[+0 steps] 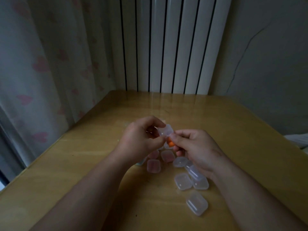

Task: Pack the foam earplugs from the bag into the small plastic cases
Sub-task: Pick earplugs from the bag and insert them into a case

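Room: dim corner, white radiator behind the far edge, heart-print curtain along the left edge of the wooden surface.
Left hand: up off the surface over its middle, fingers curled, pinching the open case by its side. It looks tipped toward the other hand so the mouth is easy to reach.
Right hand: fingers bent in tight, thumb and forefinger nipping the orange earplugs right at the case's lower lip, touching it.
Step, my read: he's loading the case, the plugs squeezed small so the foam goes in before it swells.
Pink-tinted cases: lying shut beneath the hands; probably the filled ones, parked close.
Clear cases: a loose trail running toward the near edge under the right wrist, within easy grab; they look empty, so there's plenty to do.
Bag: can't make it out, maybe hidden behind the hands.
Watch for: springy foam popping out before the lid snaps down.
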The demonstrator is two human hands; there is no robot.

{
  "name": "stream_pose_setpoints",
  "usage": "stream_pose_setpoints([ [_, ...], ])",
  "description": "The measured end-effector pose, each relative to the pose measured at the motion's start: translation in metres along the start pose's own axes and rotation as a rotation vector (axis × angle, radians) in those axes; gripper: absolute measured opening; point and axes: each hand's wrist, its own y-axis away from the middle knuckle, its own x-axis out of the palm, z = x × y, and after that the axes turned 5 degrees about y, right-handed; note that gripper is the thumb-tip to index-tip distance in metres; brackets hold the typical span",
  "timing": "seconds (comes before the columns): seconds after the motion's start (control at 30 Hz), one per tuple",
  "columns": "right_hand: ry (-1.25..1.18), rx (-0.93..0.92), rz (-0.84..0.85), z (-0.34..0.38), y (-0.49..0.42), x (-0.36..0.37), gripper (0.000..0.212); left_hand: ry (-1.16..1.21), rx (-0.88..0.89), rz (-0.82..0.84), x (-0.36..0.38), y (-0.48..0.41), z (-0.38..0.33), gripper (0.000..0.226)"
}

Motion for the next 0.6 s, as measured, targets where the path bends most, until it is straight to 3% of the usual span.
stream_pose_setpoints([
  [0.23, 0.061, -0.012, -0.060, 0.003, 0.001, 0.004, 0.010, -0.049, 0.004, 0.042, 0.003, -0.002, 0.006, 0.055],
  [0.37, 0.185, 0.005, -0.095, 0.001, -0.001, 0.005, 0.009, -0.089, 0.000, 0.091, 0.006, -0.003, 0.010, 0.045],
  [0.47, 0.216, 0.039, -0.115, 0.000, -0.003, 0.003, 0.011, 0.136, -0.101, 0.048, 0.004, -0.003, 0.005, 0.034],
  [0.6, 0.085, 0.044, -0.080, 0.003, -0.002, -0.001, 0.008, 0.378, -0.189, 0.055, -0.007, -0.002, -0.002, 0.037],
])
